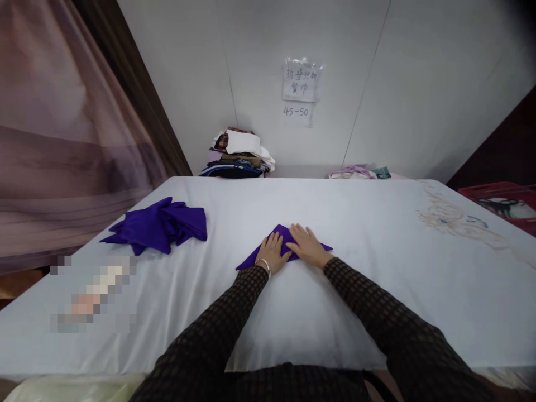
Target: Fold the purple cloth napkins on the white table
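Observation:
A purple cloth napkin, folded into a triangle, lies on the white tablecloth in front of me. My left hand rests flat on its left half, fingers stretched out, with a bracelet at the wrist. On the right half my right hand lies palm down with its fingers spread. One point of the triangle faces away from me, and the side points stick out past both hands. The hands cover much of the middle of the cloth.
A loose heap of purple napkins lies at the table's left. Folded clothes are stacked by the wall, with more fabric farther right. A red basket stands beyond the right edge; a curtain hangs at left.

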A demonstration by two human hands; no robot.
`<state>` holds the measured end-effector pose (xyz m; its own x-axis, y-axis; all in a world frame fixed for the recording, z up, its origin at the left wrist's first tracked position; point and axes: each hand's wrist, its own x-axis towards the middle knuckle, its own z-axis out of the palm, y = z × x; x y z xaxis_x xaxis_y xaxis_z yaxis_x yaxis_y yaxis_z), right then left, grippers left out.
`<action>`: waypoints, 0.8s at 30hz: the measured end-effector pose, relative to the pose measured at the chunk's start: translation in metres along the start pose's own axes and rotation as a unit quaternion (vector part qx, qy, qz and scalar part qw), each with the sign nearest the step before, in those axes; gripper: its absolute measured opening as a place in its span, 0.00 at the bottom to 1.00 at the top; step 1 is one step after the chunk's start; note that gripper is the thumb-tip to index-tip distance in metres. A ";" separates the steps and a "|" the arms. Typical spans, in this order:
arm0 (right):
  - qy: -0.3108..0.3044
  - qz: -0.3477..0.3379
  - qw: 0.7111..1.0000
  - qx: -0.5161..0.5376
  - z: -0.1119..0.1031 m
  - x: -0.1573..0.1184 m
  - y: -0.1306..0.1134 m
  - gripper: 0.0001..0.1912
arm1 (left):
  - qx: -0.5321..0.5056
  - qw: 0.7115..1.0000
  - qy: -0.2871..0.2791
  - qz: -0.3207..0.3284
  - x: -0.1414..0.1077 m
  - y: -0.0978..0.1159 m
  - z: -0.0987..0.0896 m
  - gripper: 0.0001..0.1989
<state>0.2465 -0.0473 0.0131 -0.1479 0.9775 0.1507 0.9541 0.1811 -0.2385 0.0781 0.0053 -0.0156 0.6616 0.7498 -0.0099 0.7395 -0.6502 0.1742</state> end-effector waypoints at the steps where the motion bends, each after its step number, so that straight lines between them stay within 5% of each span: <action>1: -0.012 -0.019 1.000 0.016 0.005 0.006 -0.012 0.34 | 0.000 1.000 -0.004 0.001 -0.001 0.000 -0.001 0.35; 4: -0.047 -0.029 0.997 0.049 0.020 0.020 -0.027 0.37 | -0.002 1.000 -0.011 0.005 -0.001 0.002 -0.003 0.34; 11: -0.068 -0.002 0.995 0.076 0.031 0.022 -0.017 0.37 | -0.069 0.998 -0.013 0.006 -0.004 -0.001 -0.009 0.34; 20: -0.061 -0.015 0.998 0.023 0.036 0.021 -0.014 0.38 | -0.113 0.981 0.109 -0.109 -0.109 -0.067 -0.010 0.28; 24: -0.066 -0.039 0.997 0.017 0.034 0.021 -0.009 0.37 | -0.144 0.966 0.165 -0.139 -0.126 -0.078 -0.008 0.18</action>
<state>0.2260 -0.0245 -0.0143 -0.2562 0.9656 0.0438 0.9293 0.2585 -0.2638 -0.0645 -0.0375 -0.0198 0.3316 0.9199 0.2095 0.7861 -0.3921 0.4778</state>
